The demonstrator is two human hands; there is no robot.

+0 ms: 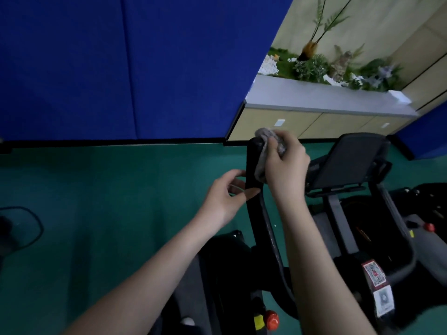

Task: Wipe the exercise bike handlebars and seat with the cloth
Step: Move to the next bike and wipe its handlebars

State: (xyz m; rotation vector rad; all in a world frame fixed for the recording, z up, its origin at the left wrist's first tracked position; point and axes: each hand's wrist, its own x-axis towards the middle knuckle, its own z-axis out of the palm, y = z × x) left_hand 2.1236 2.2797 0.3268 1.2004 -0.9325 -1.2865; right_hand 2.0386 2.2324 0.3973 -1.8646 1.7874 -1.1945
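1. Head view: an exercise bike (338, 213) is seen at the right of the scene, standing on a green floor (96, 201).
2. A black handlebar (251, 160) rises upright near the middle of the scene, with its rounded end at the far top.
3. A grey-brown cloth (260, 166) is draped over the far end of the handlebar and down its right side.
4. The cloth is held by the right hand (285, 165). Its grip is curled round the fabric, which is pressed against the bar.
5. Lower and nearer, the handlebar is held by the left hand (225, 199). Its grip is wrapped round the bar, with the thumb laid across the near face and the fingers curled behind from the left.
6. The two hands are set close together on the same bar, but they are not touching.
7. A dark, tilted console panel (348, 160) is seen just right of the right hand.
8. One red knob (272, 320) is seen at the near bottom, and a second red knob (429, 227) at the right.
9. A sticker with QR codes (373, 274) is fixed to the bike's frame at the near right.
10. The far left is filled by blue wall panels (121, 68).
11. At the far right, green plants (314, 64) are carried on a grey surface (314, 96) above pale cabinet doors.
12. A dark cable (36, 226) is looped on the floor at the left edge.
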